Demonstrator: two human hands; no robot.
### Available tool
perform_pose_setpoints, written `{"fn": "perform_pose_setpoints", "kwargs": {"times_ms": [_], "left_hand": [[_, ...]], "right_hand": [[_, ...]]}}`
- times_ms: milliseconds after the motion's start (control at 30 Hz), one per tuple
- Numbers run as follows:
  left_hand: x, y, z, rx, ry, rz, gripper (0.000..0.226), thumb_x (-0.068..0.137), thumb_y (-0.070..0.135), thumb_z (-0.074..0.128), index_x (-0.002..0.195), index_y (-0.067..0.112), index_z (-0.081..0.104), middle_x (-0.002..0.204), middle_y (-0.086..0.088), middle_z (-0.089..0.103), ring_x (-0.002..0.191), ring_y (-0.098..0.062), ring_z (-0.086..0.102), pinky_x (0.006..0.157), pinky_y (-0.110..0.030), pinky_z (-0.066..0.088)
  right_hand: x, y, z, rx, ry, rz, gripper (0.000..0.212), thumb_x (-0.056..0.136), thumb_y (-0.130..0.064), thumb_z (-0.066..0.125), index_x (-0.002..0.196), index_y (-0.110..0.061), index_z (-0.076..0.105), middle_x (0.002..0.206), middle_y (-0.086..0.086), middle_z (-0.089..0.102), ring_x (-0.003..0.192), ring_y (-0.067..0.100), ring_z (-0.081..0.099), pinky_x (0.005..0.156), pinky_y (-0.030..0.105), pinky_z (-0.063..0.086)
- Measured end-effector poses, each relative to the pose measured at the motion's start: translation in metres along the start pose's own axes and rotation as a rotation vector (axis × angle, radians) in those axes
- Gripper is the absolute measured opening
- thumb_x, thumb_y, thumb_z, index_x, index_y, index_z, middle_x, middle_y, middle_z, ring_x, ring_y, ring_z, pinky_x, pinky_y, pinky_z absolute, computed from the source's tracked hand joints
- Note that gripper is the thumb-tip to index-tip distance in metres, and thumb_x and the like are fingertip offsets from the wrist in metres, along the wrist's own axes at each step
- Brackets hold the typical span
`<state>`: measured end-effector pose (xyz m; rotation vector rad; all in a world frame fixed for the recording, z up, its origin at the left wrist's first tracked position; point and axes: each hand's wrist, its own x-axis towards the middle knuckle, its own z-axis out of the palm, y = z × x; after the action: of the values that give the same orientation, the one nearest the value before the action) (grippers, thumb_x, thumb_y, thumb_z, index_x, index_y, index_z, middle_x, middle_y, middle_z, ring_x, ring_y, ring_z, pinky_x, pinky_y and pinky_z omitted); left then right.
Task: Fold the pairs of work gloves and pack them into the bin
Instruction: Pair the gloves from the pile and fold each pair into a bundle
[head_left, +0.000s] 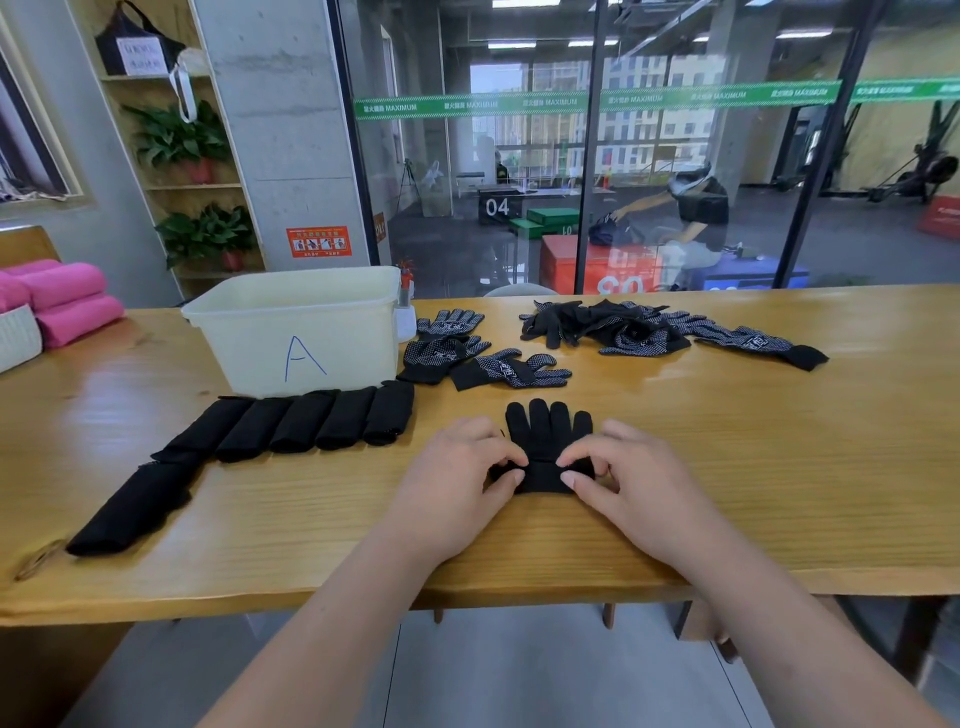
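Observation:
A black glove pair (548, 431) lies flat on the wooden table (779, 467) before me, fingers pointing away. My left hand (457, 480) pinches the left side of its cuff and my right hand (623, 478) pinches the right side. Several folded black glove bundles (311, 423) lie in a row in front of the white bin (298, 332) marked "A". One more folded bundle (132, 506) lies at the near left. Loose dotted gloves (467, 356) lie right of the bin, and a heap of gloves (649, 327) sits at the far right.
Pink rolled towels (62, 301) and a white basket (18, 338) stand at the table's far left. A glass wall runs behind the table. The table's front edge is just below my wrists.

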<state>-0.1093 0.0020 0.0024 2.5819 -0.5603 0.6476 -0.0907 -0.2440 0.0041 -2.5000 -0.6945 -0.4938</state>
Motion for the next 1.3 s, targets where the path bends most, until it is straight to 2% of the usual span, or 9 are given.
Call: {"fn": "perform_pose_setpoints", "kwargs": {"times_ms": [100, 233, 433, 600, 700, 867, 1067, 1200, 1300], "left_hand": [[0.0008, -0.0008, 0.0024, 0.068, 0.01, 0.019, 0.022, 0.102, 0.043, 0.063, 0.114, 0.034, 0.079, 0.112, 0.021, 0.057, 0.113, -0.005, 0.049, 0.099, -0.035, 0.048], [0.0011, -0.0008, 0.003, 0.128, -0.026, 0.038, 0.035, 0.099, 0.057, 0.062, 0.122, 0.035, 0.078, 0.132, 0.027, 0.06, 0.13, -0.004, 0.044, 0.111, -0.037, 0.042], [0.0012, -0.0029, 0.0052, 0.066, -0.053, -0.024, 0.033, 0.1, 0.049, 0.064, 0.13, 0.037, 0.074, 0.135, 0.025, 0.067, 0.126, 0.001, 0.053, 0.11, -0.036, 0.046], [0.0015, -0.0036, 0.0029, -0.001, -0.032, -0.056, 0.028, 0.104, 0.043, 0.062, 0.128, 0.036, 0.075, 0.13, 0.022, 0.07, 0.124, 0.001, 0.057, 0.11, -0.032, 0.047], [0.0001, -0.0025, 0.0011, 0.003, -0.022, -0.089, 0.03, 0.105, 0.048, 0.058, 0.131, 0.039, 0.071, 0.125, 0.019, 0.071, 0.118, -0.001, 0.059, 0.104, -0.03, 0.05], [-0.0013, 0.0011, -0.0032, -0.069, -0.002, -0.113, 0.038, 0.1, 0.049, 0.067, 0.137, 0.042, 0.062, 0.122, 0.023, 0.072, 0.117, 0.005, 0.058, 0.1, -0.021, 0.049], [-0.0035, -0.0017, -0.0032, -0.135, 0.029, -0.13, 0.032, 0.102, 0.05, 0.062, 0.134, 0.047, 0.063, 0.113, 0.02, 0.073, 0.107, 0.004, 0.064, 0.093, -0.022, 0.052], [-0.0009, -0.0001, -0.0014, -0.078, 0.042, -0.092, 0.029, 0.104, 0.038, 0.063, 0.133, 0.041, 0.065, 0.123, 0.023, 0.066, 0.104, 0.003, 0.06, 0.092, -0.023, 0.053], [-0.0007, -0.0005, 0.0012, -0.003, 0.065, -0.032, 0.024, 0.104, 0.032, 0.063, 0.127, 0.037, 0.069, 0.132, 0.025, 0.056, 0.096, -0.001, 0.062, 0.082, -0.026, 0.056]], "right_hand": [[-0.0008, -0.0018, 0.0036, -0.144, 0.018, 0.032, 0.02, 0.1, -0.053, 0.061, 0.113, -0.048, 0.074, 0.095, -0.021, 0.048, 0.08, 0.001, 0.052, 0.066, 0.028, 0.05], [-0.0003, -0.0012, 0.005, -0.28, 0.058, -0.056, 0.028, 0.1, -0.05, 0.057, 0.113, -0.039, 0.08, 0.115, -0.025, 0.054, 0.105, 0.004, 0.046, 0.073, 0.023, 0.042], [0.0033, -0.0008, 0.0053, -0.289, -0.014, -0.055, 0.043, 0.101, -0.062, 0.047, 0.128, -0.04, 0.072, 0.127, -0.032, 0.063, 0.106, -0.001, 0.042, 0.088, 0.025, 0.046], [0.003, 0.0004, 0.0021, -0.192, -0.022, -0.025, 0.036, 0.097, -0.058, 0.06, 0.129, -0.043, 0.071, 0.127, -0.034, 0.063, 0.106, -0.002, 0.043, 0.089, 0.026, 0.049], [0.0028, -0.0001, 0.0012, -0.151, -0.018, -0.025, 0.032, 0.1, -0.05, 0.06, 0.13, -0.043, 0.068, 0.123, -0.032, 0.064, 0.106, -0.003, 0.043, 0.089, 0.029, 0.05], [0.0015, 0.0013, 0.0001, 0.02, 0.001, 0.014, 0.027, 0.103, -0.042, 0.061, 0.129, -0.046, 0.065, 0.1, -0.037, 0.056, 0.098, -0.006, 0.049, 0.083, 0.027, 0.047], [0.0039, 0.0056, -0.0022, 0.331, -0.006, 0.111, 0.02, 0.103, -0.04, 0.064, 0.121, -0.05, 0.063, 0.104, -0.025, 0.074, 0.1, -0.009, 0.065, 0.083, 0.019, 0.045], [0.0037, 0.0029, 0.0015, 0.098, 0.052, 0.092, 0.024, 0.101, -0.042, 0.064, 0.124, -0.047, 0.061, 0.104, -0.023, 0.067, 0.079, -0.005, 0.057, 0.072, 0.024, 0.045], [0.0016, -0.0012, 0.0057, -0.116, 0.134, 0.017, 0.022, 0.1, -0.038, 0.066, 0.122, -0.04, 0.064, 0.112, -0.022, 0.056, 0.079, -0.004, 0.049, 0.065, 0.023, 0.044]]}}
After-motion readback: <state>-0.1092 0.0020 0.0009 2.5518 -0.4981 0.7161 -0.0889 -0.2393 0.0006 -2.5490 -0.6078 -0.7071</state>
